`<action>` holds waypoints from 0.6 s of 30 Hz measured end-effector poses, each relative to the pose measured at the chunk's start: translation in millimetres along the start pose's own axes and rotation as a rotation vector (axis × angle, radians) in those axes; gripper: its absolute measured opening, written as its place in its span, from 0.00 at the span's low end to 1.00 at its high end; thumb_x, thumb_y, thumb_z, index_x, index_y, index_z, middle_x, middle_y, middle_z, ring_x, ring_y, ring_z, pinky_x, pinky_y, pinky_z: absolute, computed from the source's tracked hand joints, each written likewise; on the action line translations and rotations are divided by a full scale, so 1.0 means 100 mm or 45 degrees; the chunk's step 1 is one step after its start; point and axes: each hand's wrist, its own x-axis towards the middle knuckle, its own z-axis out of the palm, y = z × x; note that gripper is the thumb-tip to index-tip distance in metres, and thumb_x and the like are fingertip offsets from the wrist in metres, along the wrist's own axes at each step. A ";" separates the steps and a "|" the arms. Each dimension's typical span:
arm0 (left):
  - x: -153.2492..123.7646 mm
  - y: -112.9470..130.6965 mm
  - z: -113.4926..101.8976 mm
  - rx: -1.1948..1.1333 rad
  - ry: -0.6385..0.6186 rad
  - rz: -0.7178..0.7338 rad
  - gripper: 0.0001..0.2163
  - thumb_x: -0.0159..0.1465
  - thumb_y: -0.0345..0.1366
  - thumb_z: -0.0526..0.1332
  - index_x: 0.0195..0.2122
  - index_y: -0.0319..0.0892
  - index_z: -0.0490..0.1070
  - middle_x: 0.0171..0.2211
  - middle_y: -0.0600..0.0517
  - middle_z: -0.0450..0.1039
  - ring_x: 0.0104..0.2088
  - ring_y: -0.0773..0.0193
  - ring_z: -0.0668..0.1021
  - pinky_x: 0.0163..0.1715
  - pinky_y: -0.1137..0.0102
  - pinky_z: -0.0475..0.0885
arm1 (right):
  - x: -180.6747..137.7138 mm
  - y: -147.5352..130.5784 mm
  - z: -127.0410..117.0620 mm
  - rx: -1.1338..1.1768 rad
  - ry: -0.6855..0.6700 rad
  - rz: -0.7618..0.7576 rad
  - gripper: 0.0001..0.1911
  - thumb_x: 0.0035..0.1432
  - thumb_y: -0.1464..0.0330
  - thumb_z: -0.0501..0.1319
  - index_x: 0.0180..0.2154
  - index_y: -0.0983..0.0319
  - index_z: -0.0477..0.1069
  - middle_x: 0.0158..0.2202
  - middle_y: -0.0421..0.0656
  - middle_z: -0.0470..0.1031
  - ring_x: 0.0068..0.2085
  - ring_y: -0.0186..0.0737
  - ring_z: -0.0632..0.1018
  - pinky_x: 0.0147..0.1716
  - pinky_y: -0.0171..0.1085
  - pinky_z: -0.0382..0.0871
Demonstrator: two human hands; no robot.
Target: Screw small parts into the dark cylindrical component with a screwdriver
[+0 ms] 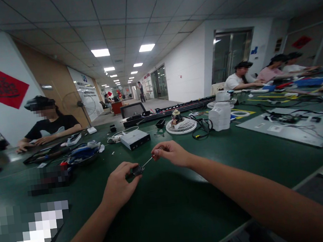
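Observation:
My left hand [119,185] is closed around a small black part [137,170], gripped between thumb and fingers above the table. A screwdriver [148,161] is pinched in my right hand [173,153]; its thin metal shaft slants down to the black part, and the tip appears to meet its near end. Most of the screwdriver's handle is hidden by my fingers. Beyond my hands lies a grey, box-shaped disc drive [135,139]. Past my right hand is a round white fan grille [182,127] with a motor on it.
A white plastic housing [219,116] with black cables stands right of the grille. Farther right lies a flat grey panel [299,128] bearing a circuit board. A small black tray [160,124] is behind the drive. Blue bundled material [83,152] lies left. Other people sit around the green table [173,220].

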 end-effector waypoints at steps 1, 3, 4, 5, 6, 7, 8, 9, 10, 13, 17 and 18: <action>0.00 0.00 0.00 0.006 -0.005 -0.009 0.14 0.59 0.36 0.65 0.47 0.45 0.75 0.43 0.49 0.76 0.38 0.58 0.80 0.39 0.62 0.76 | 0.00 -0.01 0.00 -0.092 0.023 0.004 0.09 0.63 0.65 0.60 0.37 0.65 0.75 0.32 0.43 0.79 0.35 0.37 0.79 0.37 0.37 0.70; 0.00 -0.01 0.00 0.012 -0.019 -0.014 0.14 0.59 0.36 0.65 0.47 0.44 0.75 0.43 0.49 0.76 0.39 0.58 0.80 0.40 0.62 0.76 | -0.02 -0.04 0.01 -0.290 0.068 0.013 0.10 0.64 0.65 0.59 0.38 0.64 0.75 0.31 0.43 0.79 0.33 0.36 0.78 0.34 0.35 0.68; 0.00 -0.01 0.01 0.015 -0.019 -0.011 0.14 0.59 0.35 0.65 0.47 0.44 0.75 0.43 0.49 0.76 0.39 0.58 0.79 0.40 0.62 0.76 | -0.02 -0.06 0.02 -0.363 0.082 0.010 0.11 0.64 0.64 0.59 0.38 0.64 0.75 0.31 0.43 0.79 0.33 0.36 0.77 0.33 0.35 0.67; 0.00 -0.02 0.01 0.019 -0.014 -0.005 0.14 0.59 0.35 0.64 0.47 0.44 0.75 0.44 0.49 0.76 0.40 0.58 0.79 0.41 0.62 0.76 | -0.03 -0.07 0.02 -0.411 0.095 0.002 0.11 0.65 0.64 0.58 0.37 0.64 0.75 0.31 0.43 0.79 0.33 0.36 0.77 0.33 0.35 0.66; 0.00 -0.02 0.01 0.025 -0.005 -0.001 0.14 0.59 0.35 0.64 0.47 0.44 0.75 0.44 0.49 0.76 0.40 0.58 0.79 0.41 0.62 0.76 | -0.03 -0.09 0.01 -0.445 0.111 -0.010 0.12 0.65 0.64 0.57 0.37 0.64 0.75 0.31 0.42 0.78 0.32 0.36 0.77 0.33 0.34 0.65; 0.00 -0.02 0.01 0.032 0.004 0.001 0.14 0.60 0.35 0.64 0.47 0.45 0.75 0.44 0.49 0.76 0.41 0.58 0.79 0.41 0.62 0.76 | -0.03 -0.10 0.01 -0.480 0.136 -0.027 0.12 0.66 0.64 0.57 0.36 0.64 0.75 0.31 0.42 0.78 0.32 0.36 0.76 0.32 0.34 0.65; 0.00 -0.01 0.01 0.038 0.015 0.001 0.13 0.60 0.35 0.64 0.47 0.45 0.75 0.44 0.49 0.76 0.41 0.57 0.79 0.41 0.61 0.76 | -0.04 -0.11 0.00 -0.527 0.169 -0.053 0.12 0.66 0.64 0.57 0.35 0.64 0.74 0.30 0.42 0.78 0.32 0.36 0.75 0.33 0.35 0.64; 0.01 -0.01 0.00 0.042 0.022 0.001 0.13 0.60 0.36 0.64 0.47 0.45 0.75 0.44 0.49 0.76 0.41 0.57 0.79 0.41 0.61 0.76 | -0.04 -0.12 0.00 -0.584 0.206 -0.089 0.13 0.66 0.64 0.57 0.33 0.64 0.74 0.30 0.42 0.77 0.32 0.36 0.75 0.34 0.35 0.64; 0.01 -0.01 0.00 0.044 0.025 0.000 0.13 0.60 0.36 0.64 0.46 0.44 0.74 0.44 0.49 0.76 0.40 0.57 0.79 0.42 0.61 0.76 | -0.04 -0.13 -0.01 -0.641 0.244 -0.132 0.13 0.66 0.65 0.57 0.31 0.64 0.73 0.30 0.42 0.76 0.33 0.36 0.74 0.35 0.36 0.64; 0.01 0.00 -0.01 0.049 0.024 -0.009 0.13 0.60 0.37 0.64 0.46 0.44 0.74 0.44 0.49 0.76 0.40 0.57 0.79 0.42 0.61 0.76 | -0.04 -0.12 -0.03 -0.734 0.302 -0.238 0.11 0.66 0.68 0.55 0.31 0.64 0.70 0.32 0.44 0.73 0.37 0.39 0.73 0.39 0.37 0.64; 0.01 0.00 -0.02 0.067 0.006 -0.033 0.13 0.60 0.37 0.64 0.46 0.43 0.74 0.44 0.48 0.76 0.41 0.56 0.79 0.41 0.61 0.76 | -0.07 -0.08 0.00 -0.717 0.104 -0.237 0.08 0.66 0.73 0.53 0.40 0.64 0.70 0.37 0.45 0.75 0.39 0.39 0.74 0.41 0.37 0.66; 0.01 0.00 -0.02 0.074 0.001 -0.040 0.13 0.60 0.37 0.64 0.46 0.43 0.74 0.44 0.48 0.76 0.41 0.56 0.79 0.42 0.61 0.76 | -0.07 -0.06 0.02 -0.725 0.020 -0.245 0.09 0.66 0.75 0.52 0.41 0.64 0.70 0.39 0.45 0.75 0.40 0.38 0.75 0.42 0.37 0.66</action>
